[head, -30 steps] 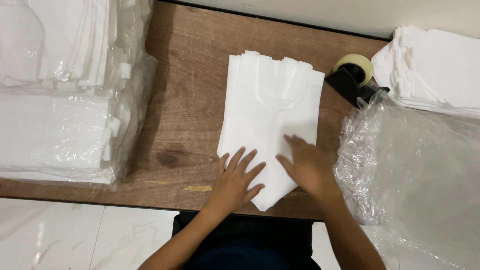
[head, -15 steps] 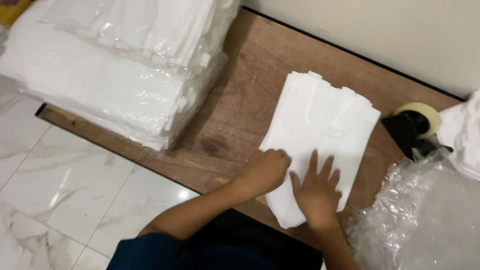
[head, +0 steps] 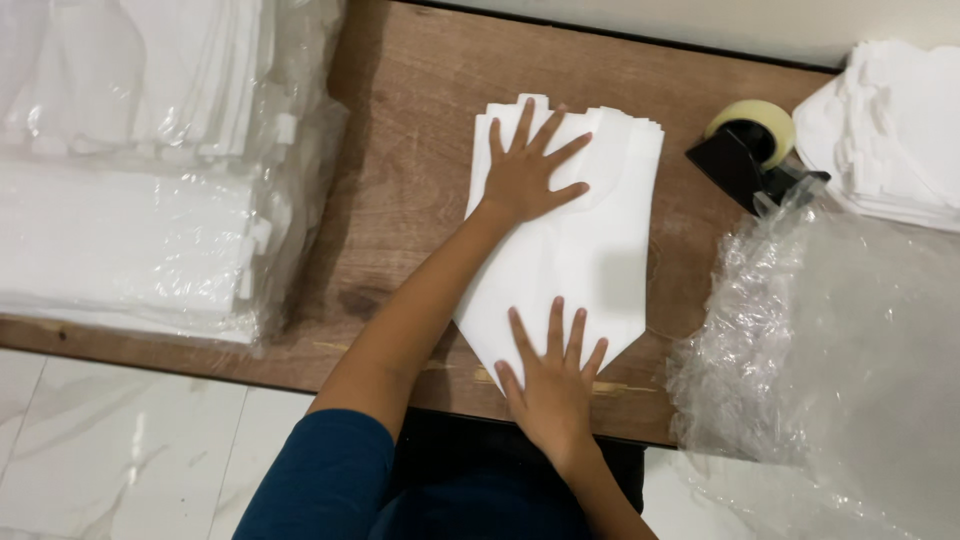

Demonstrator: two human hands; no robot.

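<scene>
A stack of white bags [head: 590,250] lies flat on the brown wooden table [head: 410,150], its near corners folded in to a point. My left hand [head: 527,170] presses flat on the far end of the stack, fingers spread. My right hand [head: 552,380] presses flat on the near pointed end at the table's front edge, fingers apart. Neither hand grips anything.
Wrapped bundles of white bags [head: 130,170] fill the left side of the table. A black tape dispenser [head: 755,150] stands at the right, with another white stack [head: 895,125] behind it. Crumpled clear plastic [head: 830,350] lies at the right front. Pale marble floor [head: 120,450] shows below.
My left hand has moved from the near end up to the far end of the stack and spread flat. The right hand stays on the near end. The view has swung back.
</scene>
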